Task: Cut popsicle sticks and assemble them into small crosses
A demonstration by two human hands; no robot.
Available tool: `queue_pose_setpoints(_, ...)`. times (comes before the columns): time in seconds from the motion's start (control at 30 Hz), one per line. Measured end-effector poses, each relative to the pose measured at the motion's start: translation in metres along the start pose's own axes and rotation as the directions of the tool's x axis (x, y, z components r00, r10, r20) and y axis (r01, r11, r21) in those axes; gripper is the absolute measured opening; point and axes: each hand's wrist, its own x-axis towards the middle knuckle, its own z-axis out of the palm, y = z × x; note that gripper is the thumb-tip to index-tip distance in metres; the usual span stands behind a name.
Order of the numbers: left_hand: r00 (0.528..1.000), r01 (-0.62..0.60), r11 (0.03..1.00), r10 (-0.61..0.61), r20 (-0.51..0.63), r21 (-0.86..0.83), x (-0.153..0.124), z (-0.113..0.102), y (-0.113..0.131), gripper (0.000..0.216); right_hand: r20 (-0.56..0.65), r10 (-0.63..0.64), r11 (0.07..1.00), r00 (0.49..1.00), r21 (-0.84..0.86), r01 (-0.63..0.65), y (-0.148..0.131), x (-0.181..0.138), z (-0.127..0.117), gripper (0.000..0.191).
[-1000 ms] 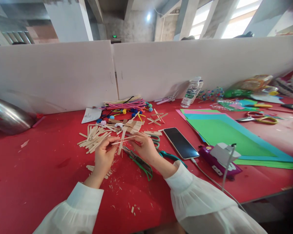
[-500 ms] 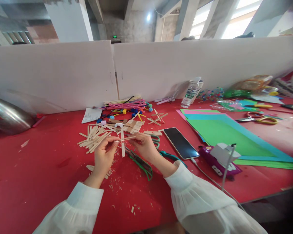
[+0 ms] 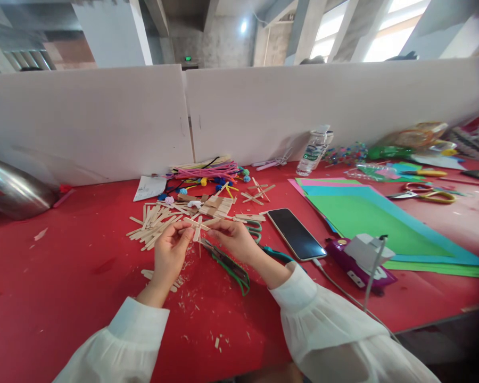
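Between my hands is a set of crossed wooden craft sticks [image 3: 198, 227], raised above the red table. My left hand [image 3: 172, 255] pinches the left end of it between thumb and fingers. On the other side, my right hand [image 3: 235, 240] pinches its right end. A pile of loose craft sticks [image 3: 154, 226] lies just beyond my left hand. Under and beside my right hand are a utility knife [image 3: 227, 263] and scissors with grey-green handles [image 3: 255, 230]. Two star-like crossed stick pieces [image 3: 258, 194] rest farther back.
A phone [image 3: 297, 234] with a cable lies to the right, near a purple power strip [image 3: 359, 263] and coloured paper sheets [image 3: 379, 223]. Pipe cleaners [image 3: 205, 171] and a water bottle [image 3: 314, 151] stand by the white partition [image 3: 303, 101]. A metal kettle [image 3: 18, 186] is at left.
The crossed sticks have been tilted, so that their cross shape now faces me more and the upright stick looks shorter. Both hands have kept their grip and nearly their places.
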Motion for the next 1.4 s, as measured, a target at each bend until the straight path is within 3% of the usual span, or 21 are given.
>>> queue_pose_setpoints(0.4,0.996,-0.085,0.992,0.087,-0.021,0.091,0.0,-0.001,0.0,0.016,-0.002,0.005,0.999,1.0,0.038,-0.005,0.006,0.002,0.0,0.023)
queue_pose_setpoints(0.67,0.99,-0.115,0.991,0.109,0.085,0.074,-0.001,-0.001,0.003,0.009,0.041,0.043,0.997,0.998,0.062,-0.045,0.001,0.001,-0.001,0.026)
queue_pose_setpoints(0.87,0.999,0.021,0.996,-0.018,0.039,-0.087,0.001,0.004,0.004,0.012,0.053,0.081,0.994,0.995,0.072,-0.085,0.0,0.001,-0.001,0.028)
queue_pose_setpoints(1.03,0.981,0.19,0.906,-0.193,0.029,-0.378,0.001,0.007,0.0,0.016,0.041,0.129,0.985,0.991,0.112,-0.133,0.0,0.002,0.0,0.031)
queue_pose_setpoints(1.27,0.977,0.207,0.882,-0.164,0.136,-0.423,-0.001,0.008,0.003,0.015,0.124,0.19,0.936,0.974,0.276,-0.217,0.001,0.002,0.002,0.032)
queue_pose_setpoints(1.4,0.951,0.29,0.838,-0.199,0.237,-0.461,-0.002,0.007,0.005,0.017,0.162,0.204,0.909,0.965,0.335,-0.248,-0.001,0.001,0.0,0.031)
